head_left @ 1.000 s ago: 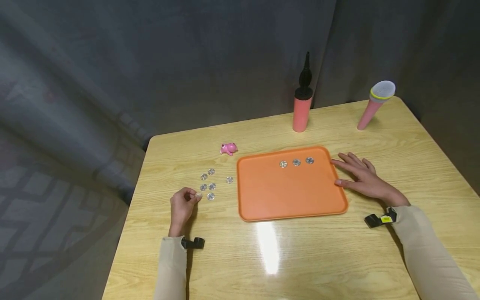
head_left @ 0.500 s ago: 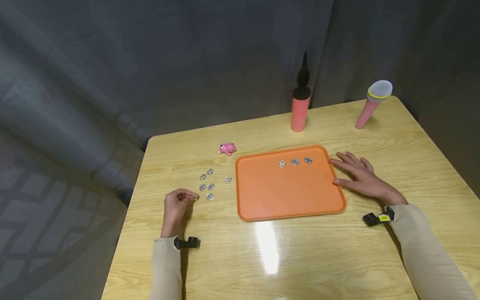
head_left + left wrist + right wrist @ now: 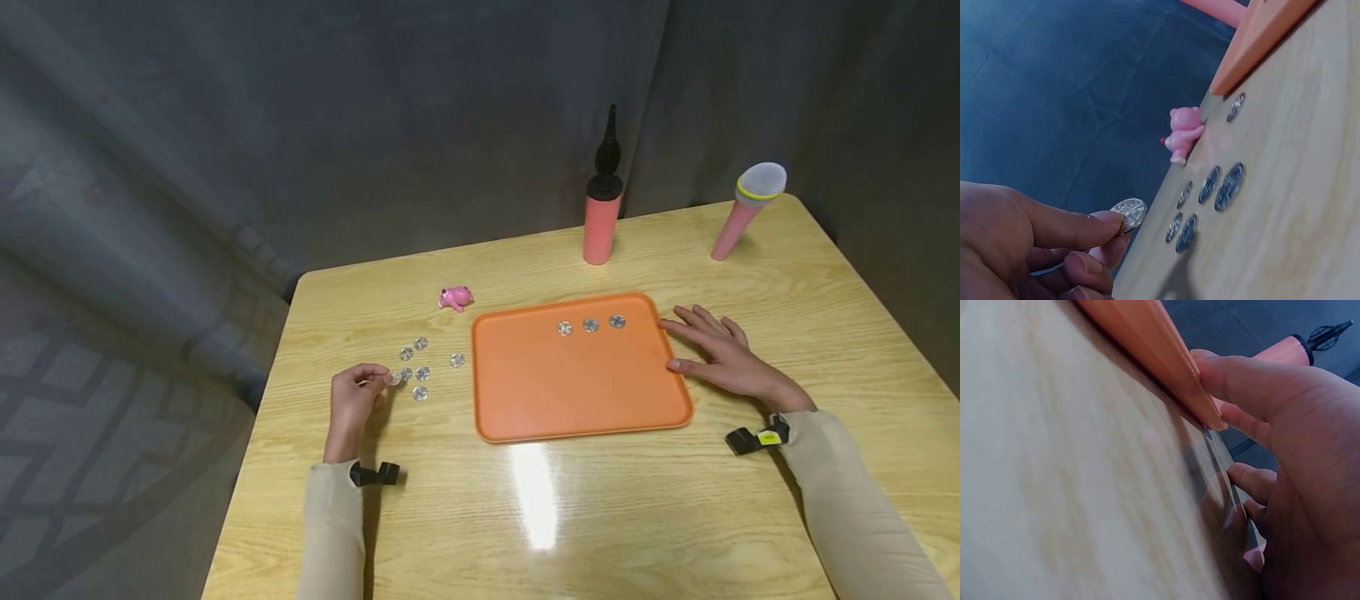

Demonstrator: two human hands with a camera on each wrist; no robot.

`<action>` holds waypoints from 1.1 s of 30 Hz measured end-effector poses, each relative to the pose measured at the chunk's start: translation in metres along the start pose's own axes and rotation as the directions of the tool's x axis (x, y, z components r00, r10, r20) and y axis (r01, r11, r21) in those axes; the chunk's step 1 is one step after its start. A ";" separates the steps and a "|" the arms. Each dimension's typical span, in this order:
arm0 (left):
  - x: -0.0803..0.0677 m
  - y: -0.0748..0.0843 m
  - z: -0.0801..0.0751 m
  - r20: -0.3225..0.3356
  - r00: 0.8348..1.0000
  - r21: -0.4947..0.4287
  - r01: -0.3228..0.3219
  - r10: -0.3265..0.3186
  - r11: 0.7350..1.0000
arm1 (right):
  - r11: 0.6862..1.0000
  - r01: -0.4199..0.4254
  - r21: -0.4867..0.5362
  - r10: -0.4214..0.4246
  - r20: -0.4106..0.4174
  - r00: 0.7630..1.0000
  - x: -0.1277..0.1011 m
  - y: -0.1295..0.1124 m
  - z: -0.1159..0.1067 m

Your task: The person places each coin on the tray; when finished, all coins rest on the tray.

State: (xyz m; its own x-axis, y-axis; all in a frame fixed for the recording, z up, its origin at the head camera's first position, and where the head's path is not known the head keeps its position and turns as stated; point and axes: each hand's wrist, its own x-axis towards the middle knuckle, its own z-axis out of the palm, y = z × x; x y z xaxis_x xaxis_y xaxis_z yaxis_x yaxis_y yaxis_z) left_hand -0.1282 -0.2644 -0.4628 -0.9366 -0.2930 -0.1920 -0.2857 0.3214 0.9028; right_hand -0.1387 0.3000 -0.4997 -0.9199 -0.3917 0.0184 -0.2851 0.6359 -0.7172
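The left hand has lifted its pinched coin; the right hand rests flat against the tray.

Shiny metal coin; glossy wood table

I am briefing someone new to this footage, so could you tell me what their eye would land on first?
The orange tray at the table's middle stands out, with three coins in a row near its far edge. The left hand pinches one coin beside a loose cluster of coins, while the right hand rests against the tray's right rim.
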 end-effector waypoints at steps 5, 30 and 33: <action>0.003 0.008 0.007 0.026 0.999 -0.017 -0.040 0.040 0.999 | 1.000 -0.011 -0.002 0.011 -0.001 1.000 0.000 0.000 0.000; 0.025 0.062 0.095 0.174 0.968 -0.111 -0.161 0.178 0.981 | 1.000 -0.008 -0.011 0.008 0.001 1.000 -0.002 -0.002 0.000; 0.028 0.067 0.109 0.178 0.962 -0.137 -0.187 0.209 0.973 | 1.000 -0.006 -0.015 0.006 0.002 1.000 -0.002 -0.002 0.000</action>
State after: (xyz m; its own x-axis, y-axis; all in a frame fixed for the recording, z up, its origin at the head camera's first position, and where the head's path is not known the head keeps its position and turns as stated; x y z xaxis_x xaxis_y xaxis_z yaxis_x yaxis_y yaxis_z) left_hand -0.1953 -0.1524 -0.4498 -0.9965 -0.0545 -0.0638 -0.0753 0.2435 0.9670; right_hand -0.1365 0.2995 -0.4982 -0.9209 -0.3895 0.0129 -0.2840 0.6478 -0.7069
